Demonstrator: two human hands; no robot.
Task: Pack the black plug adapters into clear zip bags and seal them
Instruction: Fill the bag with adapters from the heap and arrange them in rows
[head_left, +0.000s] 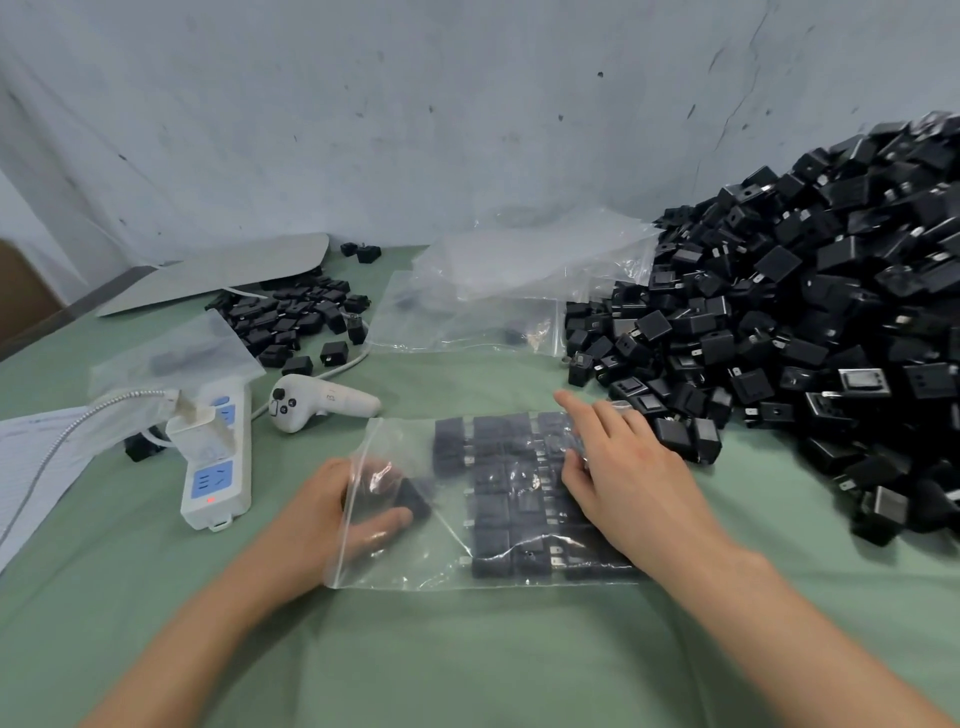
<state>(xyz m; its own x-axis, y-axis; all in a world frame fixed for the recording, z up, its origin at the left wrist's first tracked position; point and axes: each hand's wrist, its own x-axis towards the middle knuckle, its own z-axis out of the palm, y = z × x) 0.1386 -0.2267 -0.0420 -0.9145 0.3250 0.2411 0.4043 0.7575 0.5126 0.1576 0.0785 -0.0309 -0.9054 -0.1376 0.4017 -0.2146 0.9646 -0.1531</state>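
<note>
green cloth (467, 649) bare near, adapter heap (810, 322) blocks right

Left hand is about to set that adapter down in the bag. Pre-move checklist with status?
1. Bag mouth open: ok, the left hand reaches in through it.
2. Adapter gripped: ok, held between thumb and fingers inside the bag, though blurred.
3. Bag pinned: ok, the right hand lies flat on its right end.
4. Rows tidy: ok, the packed ones lie in straight lines.
5. Free space: ok, a bare stretch of bag lies between the rows and the mouth.
6. Count complete: cannot tell, the right hand covers part of the rows.
</note>
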